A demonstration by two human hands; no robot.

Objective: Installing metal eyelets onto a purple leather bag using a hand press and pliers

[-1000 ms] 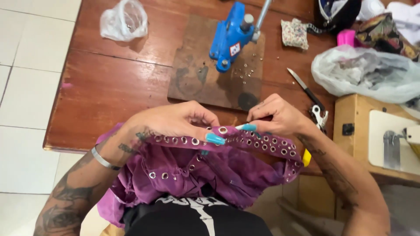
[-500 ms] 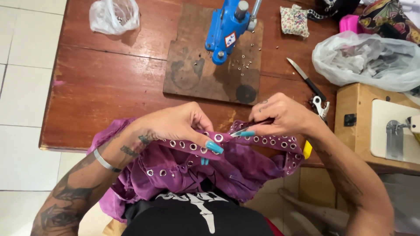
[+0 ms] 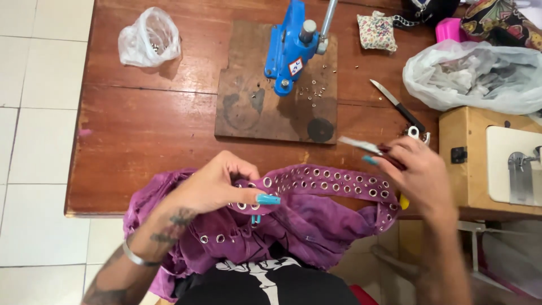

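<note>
- My left hand point(image 3: 217, 183): closed in a pinch on the purple eyelet-studded fabric garment point(image 3: 316, 209), thumb pressed over a row of metal rings at the near edge of the brown wooden bench point(image 3: 141, 141).
- My right hand point(image 3: 420, 172): curled round a small red-handled pair of snips point(image 3: 372, 148), blades pointing left just above the garment's studded band; motion blur hides how far apart the blades stand.
- Garment position: draped over the near bench edge and down into my lap.
- Blue lever hand press point(image 3: 293, 48): upright on a worn wooden board point(image 3: 265, 107) toward the far edge, loose silver eyelets point(image 3: 316, 90) scattered at its base.
- Clear plastic bag point(image 3: 149, 39): far left corner.
- Black-handled scissors point(image 3: 398, 107): lying near the right edge.
- Risk, as I judge it: the blades could nick fabric or my left thumb, since both sit close; a slack grip would let the band slide off the edge.
</note>
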